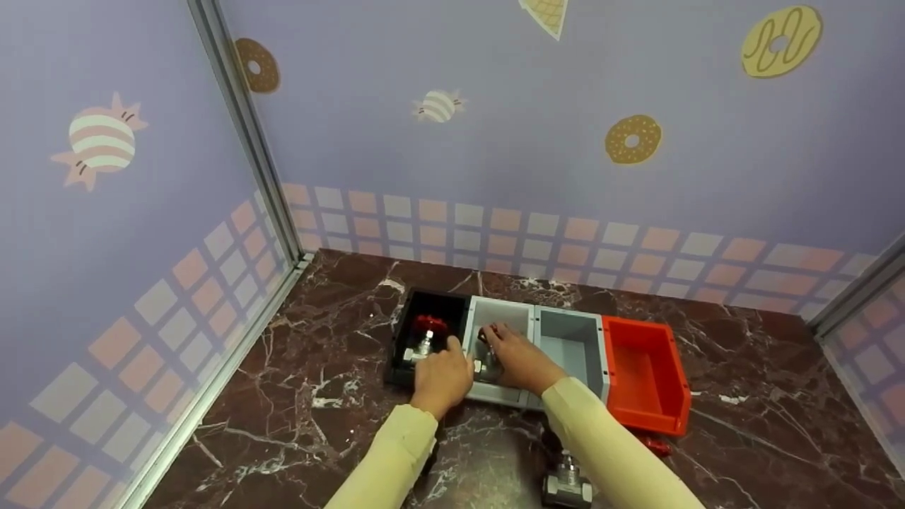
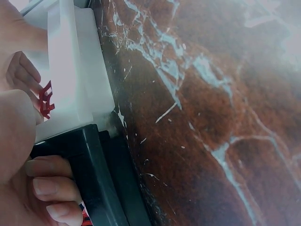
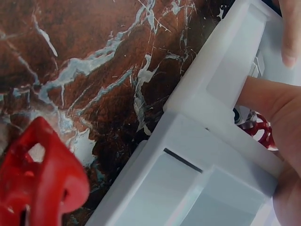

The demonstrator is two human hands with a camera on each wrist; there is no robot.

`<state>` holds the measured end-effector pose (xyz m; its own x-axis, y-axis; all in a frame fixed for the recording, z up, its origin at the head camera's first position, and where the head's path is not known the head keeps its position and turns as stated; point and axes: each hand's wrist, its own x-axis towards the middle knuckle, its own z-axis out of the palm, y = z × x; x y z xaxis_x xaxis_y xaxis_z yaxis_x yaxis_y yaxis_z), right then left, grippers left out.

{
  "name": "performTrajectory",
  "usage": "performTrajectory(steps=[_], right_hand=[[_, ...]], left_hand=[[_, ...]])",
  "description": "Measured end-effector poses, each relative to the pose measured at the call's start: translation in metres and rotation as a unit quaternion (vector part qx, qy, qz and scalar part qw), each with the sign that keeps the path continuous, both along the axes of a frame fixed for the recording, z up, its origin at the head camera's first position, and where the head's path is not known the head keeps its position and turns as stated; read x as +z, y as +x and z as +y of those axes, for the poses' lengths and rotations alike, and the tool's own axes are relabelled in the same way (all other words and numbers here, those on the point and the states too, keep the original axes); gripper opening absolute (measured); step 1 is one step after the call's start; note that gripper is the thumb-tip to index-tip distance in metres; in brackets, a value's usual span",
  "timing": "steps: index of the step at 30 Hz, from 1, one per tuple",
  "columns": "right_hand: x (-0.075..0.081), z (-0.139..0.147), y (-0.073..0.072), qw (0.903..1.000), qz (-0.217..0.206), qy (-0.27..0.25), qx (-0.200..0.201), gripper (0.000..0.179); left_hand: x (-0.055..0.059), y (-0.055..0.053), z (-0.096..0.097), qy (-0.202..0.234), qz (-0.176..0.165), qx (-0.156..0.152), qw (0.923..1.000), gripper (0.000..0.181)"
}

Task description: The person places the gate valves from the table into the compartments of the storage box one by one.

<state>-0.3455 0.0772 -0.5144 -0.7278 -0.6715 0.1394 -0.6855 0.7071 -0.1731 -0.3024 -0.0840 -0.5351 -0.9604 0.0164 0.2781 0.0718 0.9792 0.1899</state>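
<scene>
Four joined bins stand in a row. My left hand (image 1: 444, 378) is at the front of the black bin (image 1: 397, 346), its fingers curled over the wall beside the white bin (image 1: 500, 305). In the black bin sits a metal valve (image 1: 426, 344) with a red handwheel. My right hand (image 1: 520, 357) reaches into the white bin and holds another valve (image 1: 488, 366) near its handwheel (image 3: 261, 132). The fingers partly hide that valve. In the left wrist view, the left fingertips (image 2: 54, 188) show inside the black bin's edge.
A grey bin (image 1: 571, 325) and a red bin (image 1: 643, 360) continue the row rightward. On the marble-patterned table, a valve (image 1: 567, 488) lies by my right forearm, and a red handwheel (image 1: 656, 445) shows before the red bin. Patterned walls (image 1: 452, 162) enclose the table.
</scene>
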Motion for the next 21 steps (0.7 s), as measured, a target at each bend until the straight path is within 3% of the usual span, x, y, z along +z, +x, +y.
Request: performTrajectory(steps=[10, 21], right_hand=[[0.0014, 0.0039, 0.0039, 1.0, -0.004, 0.005, -0.004, 0.088], [0.0048, 0.0052, 0.008, 0.9985, -0.044, -0.028, -0.013, 0.088]], left_hand=[[0.0021, 0.0003, 0.0024, 0.008, -0.02, 0.0, 0.9998, 0.028], [0.0006, -0.001, 0.0012, 0.001, -0.021, 0.004, 0.9998, 0.029]])
